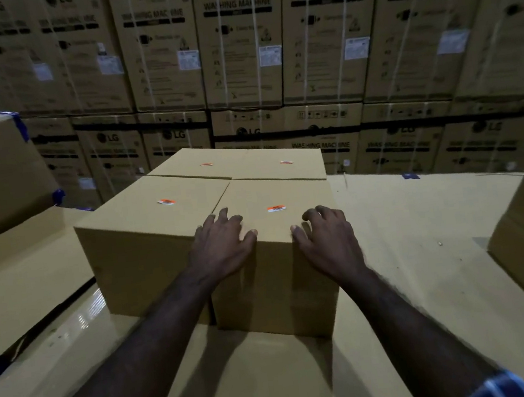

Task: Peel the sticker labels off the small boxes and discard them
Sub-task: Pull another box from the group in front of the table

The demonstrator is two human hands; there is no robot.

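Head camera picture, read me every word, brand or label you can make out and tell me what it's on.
"LG": big cartons stacked at the back.
"WASHING MACHINE": same cartons, under the logo.
White labels on those cartons: too blurred to read.
Orange stickers on the four small boxes: too small to read.

Four small boxes are grouped in a square on a cardboard surface [421,229]. The near-right box [279,278], bearing an orange sticker label [276,208], is pressed at its front top edge by the left hand [220,245] and right hand [327,239], fingers spread; stacked washing-machine cartons [239,37] are seen behind it
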